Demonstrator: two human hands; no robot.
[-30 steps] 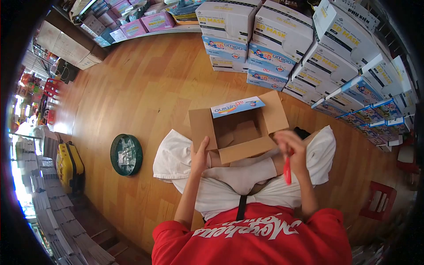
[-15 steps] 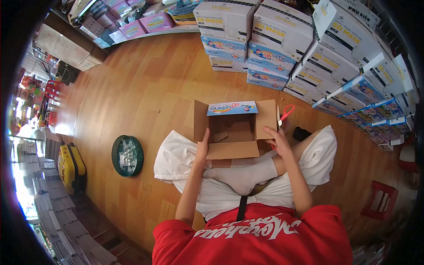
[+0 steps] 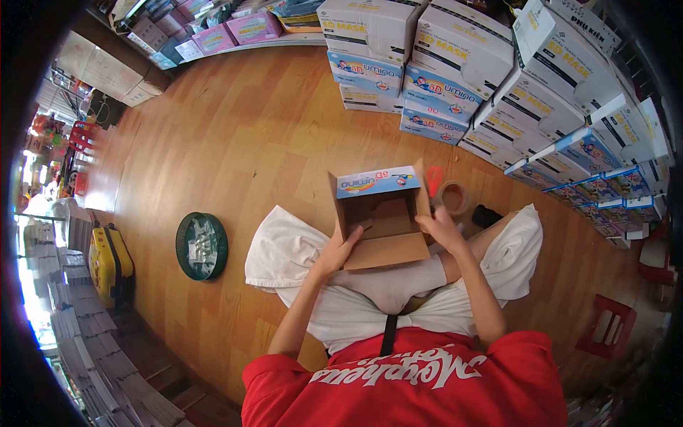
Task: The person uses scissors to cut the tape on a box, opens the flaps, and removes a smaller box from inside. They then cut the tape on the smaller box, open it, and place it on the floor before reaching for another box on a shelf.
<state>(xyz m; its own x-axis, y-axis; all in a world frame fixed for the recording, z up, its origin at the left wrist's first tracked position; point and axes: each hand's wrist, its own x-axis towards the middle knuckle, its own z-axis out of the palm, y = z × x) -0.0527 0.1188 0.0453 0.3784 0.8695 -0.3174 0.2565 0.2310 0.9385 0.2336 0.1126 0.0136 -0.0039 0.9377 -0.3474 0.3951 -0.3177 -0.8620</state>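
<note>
A small cardboard box [image 3: 388,253] is held over my lap, its top flaps raised and its inside facing me. Its far flap [image 3: 378,182] is blue and white with "5D Umino" print. My left hand [image 3: 341,249] grips the near left corner, thumb over the edge. At the right side, my right hand [image 3: 441,228] is closed on the box edge and flap, its fingertips partly hidden. Just beyond the right flap show the red handles of scissors [image 3: 435,178], partly covered by the box. A roll of brown tape [image 3: 452,198] is beside them, right of the box.
A green round basket [image 3: 201,277] with clear plastic packets stands on the wooden floor to the left. Stacked mask cartons [image 3: 445,89] line the far right. A yellow suitcase [image 3: 108,267] stands at left, a red stool [image 3: 607,325] at right. A dark object [image 3: 486,215] lies by my right knee.
The box has shifted right and slightly toward me, its side flaps now more upright. My left hand moved right with it. The scissors' handles appear farther left, and the tape roll has come into view.
</note>
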